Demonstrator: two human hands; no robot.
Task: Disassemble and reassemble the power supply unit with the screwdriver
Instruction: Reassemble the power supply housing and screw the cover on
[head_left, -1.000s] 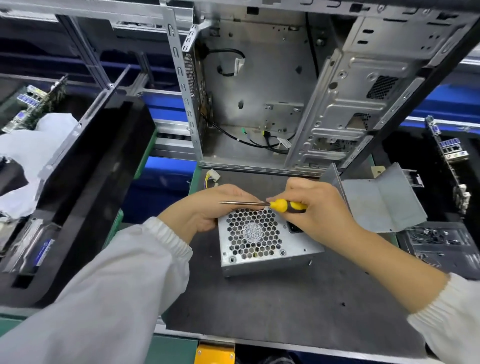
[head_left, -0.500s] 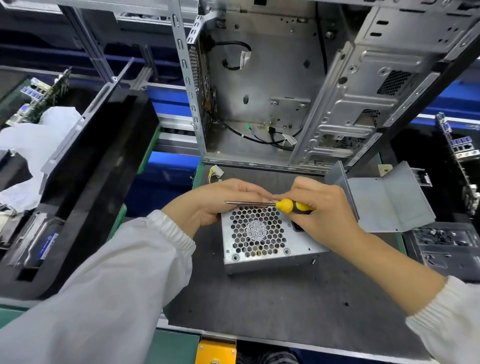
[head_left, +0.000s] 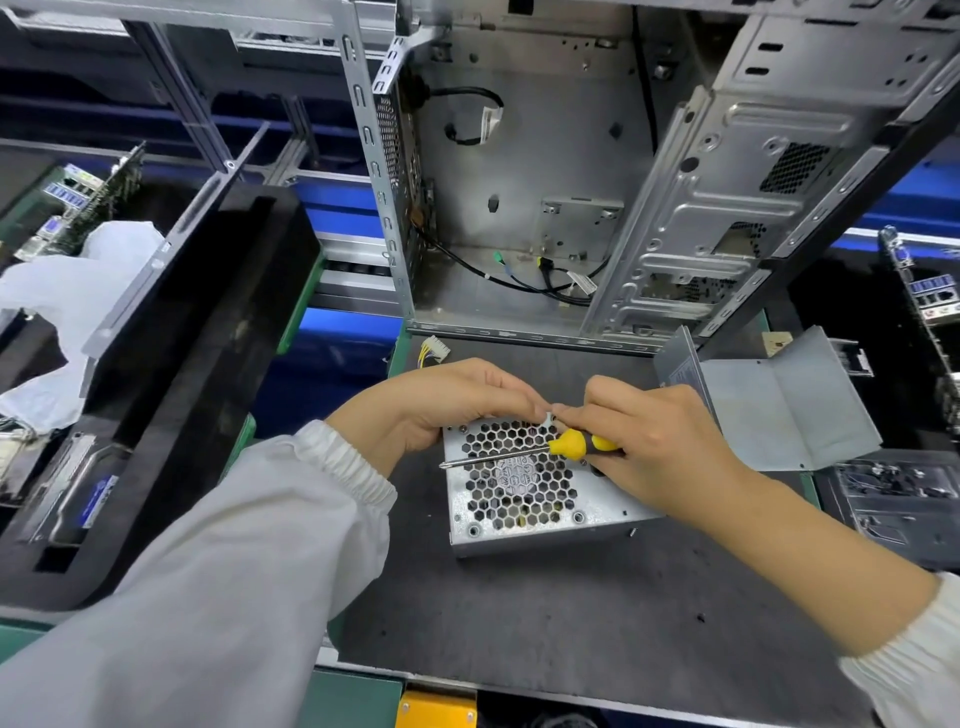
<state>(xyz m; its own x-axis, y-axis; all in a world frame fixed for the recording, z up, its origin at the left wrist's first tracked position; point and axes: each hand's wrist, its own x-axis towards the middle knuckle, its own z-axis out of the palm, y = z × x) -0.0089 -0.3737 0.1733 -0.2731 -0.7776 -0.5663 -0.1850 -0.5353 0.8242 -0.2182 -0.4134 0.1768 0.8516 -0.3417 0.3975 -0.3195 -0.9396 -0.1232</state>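
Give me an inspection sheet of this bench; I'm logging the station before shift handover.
Surface: dark mat, small specks on it.
Job's things: power supply on the mat, fan grille up; screwdriver lies across the grille.
Clutter: loose screw beside the power supply; bent metal cover to its right.
Grips: right hand holds the screwdriver handle; left hand curls over the power supply's far edge, fingertips meeting the right's.
Cables: white connector with yellow wires behind the left hand; black cables inside the case.
Surroundings: open case behind the mat; black tray left; circuit boards at both sides.
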